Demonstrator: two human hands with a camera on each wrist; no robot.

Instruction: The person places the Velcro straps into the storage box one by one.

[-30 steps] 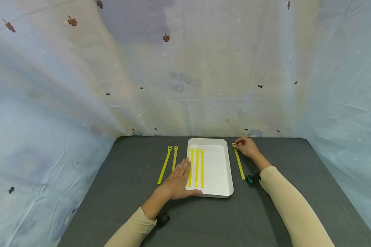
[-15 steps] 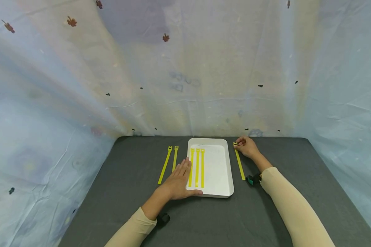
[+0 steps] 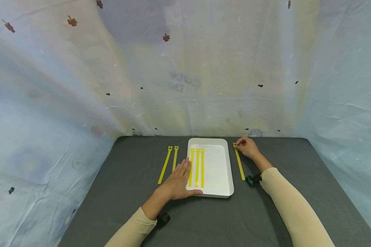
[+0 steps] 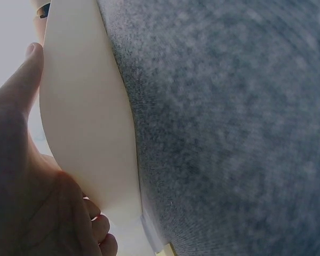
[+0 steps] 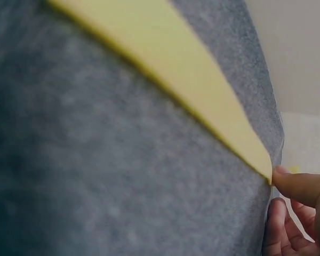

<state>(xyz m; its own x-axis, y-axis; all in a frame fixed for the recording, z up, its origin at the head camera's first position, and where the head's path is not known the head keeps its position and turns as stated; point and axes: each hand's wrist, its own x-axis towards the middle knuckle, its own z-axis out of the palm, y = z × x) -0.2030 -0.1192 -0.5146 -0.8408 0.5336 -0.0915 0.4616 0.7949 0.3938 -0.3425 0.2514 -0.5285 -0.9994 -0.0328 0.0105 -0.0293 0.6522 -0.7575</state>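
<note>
A white rectangular tray [image 3: 216, 168] lies on the dark cloth, holding three yellow flat cable ties side by side in its left half. My left hand [image 3: 177, 180] rests along the tray's left rim, fingers straight, thumb stretched along the near edge; the left wrist view shows the thumb [image 4: 29, 74] against the outer wall. Right of the tray, my right hand [image 3: 246, 146] pinches the slotted far end of another yellow cable tie [image 3: 239, 164]. In the right wrist view that cable tie [image 5: 202, 85] runs toward the thumb tip, its strip stretching along the cloth.
Two more yellow cable ties lie left of the tray, one being the outer cable tie [image 3: 165, 165], the other the inner cable tie [image 3: 175, 157], partly hidden by the left hand. A patterned curtain [image 3: 185, 85] hangs behind the dark table [image 3: 222, 223] and at both sides.
The slotted end of the cable tie in my right hand has shifted slightly and now looks narrower, tilted from before. My left hand and the tray stay in place.
</note>
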